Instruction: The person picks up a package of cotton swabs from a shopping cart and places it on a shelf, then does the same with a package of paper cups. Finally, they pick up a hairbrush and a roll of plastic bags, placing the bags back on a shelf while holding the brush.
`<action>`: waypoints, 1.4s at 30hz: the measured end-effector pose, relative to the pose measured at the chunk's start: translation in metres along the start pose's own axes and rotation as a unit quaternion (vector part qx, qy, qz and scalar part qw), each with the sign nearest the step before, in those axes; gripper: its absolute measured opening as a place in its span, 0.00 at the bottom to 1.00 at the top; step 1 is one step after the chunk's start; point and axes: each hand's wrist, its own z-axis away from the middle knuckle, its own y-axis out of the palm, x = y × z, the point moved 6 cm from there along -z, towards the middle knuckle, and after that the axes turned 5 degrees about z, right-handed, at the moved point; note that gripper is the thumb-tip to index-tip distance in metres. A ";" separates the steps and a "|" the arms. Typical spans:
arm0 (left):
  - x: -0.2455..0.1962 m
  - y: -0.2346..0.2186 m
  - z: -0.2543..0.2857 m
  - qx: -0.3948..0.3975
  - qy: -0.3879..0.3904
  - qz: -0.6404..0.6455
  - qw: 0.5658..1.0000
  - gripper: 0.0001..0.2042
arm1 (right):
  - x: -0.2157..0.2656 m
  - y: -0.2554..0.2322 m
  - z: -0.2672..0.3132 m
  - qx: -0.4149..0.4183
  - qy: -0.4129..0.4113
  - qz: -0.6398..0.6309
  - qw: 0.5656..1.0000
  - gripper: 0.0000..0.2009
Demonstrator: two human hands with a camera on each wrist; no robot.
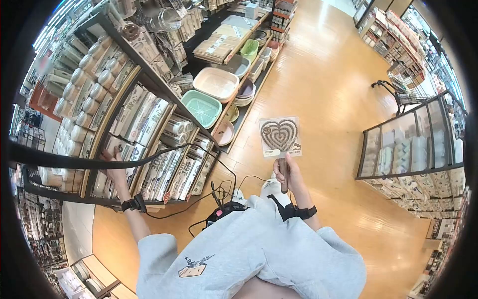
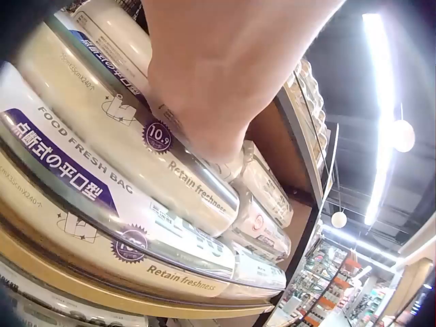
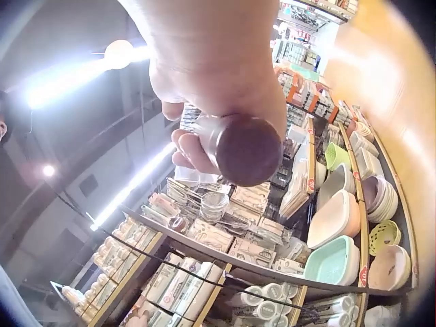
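In the head view my left hand (image 1: 115, 169) reaches onto the shelf at the left, with its fingers over long food bag packs (image 1: 130, 124). Printed packs (image 2: 129, 129) lie under that hand (image 2: 204, 88) in the left wrist view, where its fingertips are hidden. My right hand (image 1: 293, 175) grips a brown handle (image 1: 284, 188) with fingers curled round it. A flat clear packet with a heart design (image 1: 280, 137) stands above this hand. The right wrist view shows the handle's round dark end (image 3: 249, 150) below the palm of the right hand (image 3: 218, 82).
Plastic basins (image 1: 201, 108) stand on a low shelf ahead. Black cables (image 1: 219, 192) hang by the body and cross in front of the left shelf. A glass-sided display (image 1: 408, 144) stands at the right, with a shopping cart (image 1: 403, 94) behind it. Wooden floor (image 1: 328, 99) runs between the shelves.
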 end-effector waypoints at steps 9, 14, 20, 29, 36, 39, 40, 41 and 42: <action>-0.019 0.016 0.005 -0.110 -0.003 -0.093 0.990 0.25 | 0.052 -0.063 -0.049 -0.010 -0.102 0.009 0.995 0.18; -0.025 0.065 -0.016 0.161 -0.207 -0.022 0.965 0.23 | 0.101 -0.120 -0.073 0.000 -0.158 0.051 0.986 0.15; -0.108 0.034 -0.009 0.026 -0.192 -0.069 0.979 0.23 | 0.177 -0.201 -0.078 0.031 -0.181 -0.114 0.976 0.19; -0.337 0.084 -0.018 0.085 -0.025 0.305 0.948 0.19 | 0.240 -0.350 -0.097 -0.077 -0.106 -0.072 0.989 0.17; -0.728 0.073 -0.045 0.342 0.235 0.476 0.776 0.15 | 0.275 -0.421 -0.189 -0.213 0.020 0.178 0.961 0.12; -0.892 0.067 -0.063 0.461 0.175 0.659 0.568 0.12 | 0.313 -0.438 -0.235 -0.196 0.003 0.244 0.950 0.13; -0.948 0.076 -0.071 0.490 0.209 0.661 0.528 0.12 | 0.330 -0.445 -0.253 -0.196 -0.016 0.245 0.949 0.15; -1.000 0.064 -0.077 0.513 0.197 0.678 0.488 0.11 | 0.350 -0.452 -0.273 -0.197 -0.037 0.246 0.948 0.16; -1.053 0.033 -0.086 0.513 0.247 0.687 0.450 0.11 | 0.377 -0.456 -0.290 -0.209 -0.037 0.236 0.948 0.15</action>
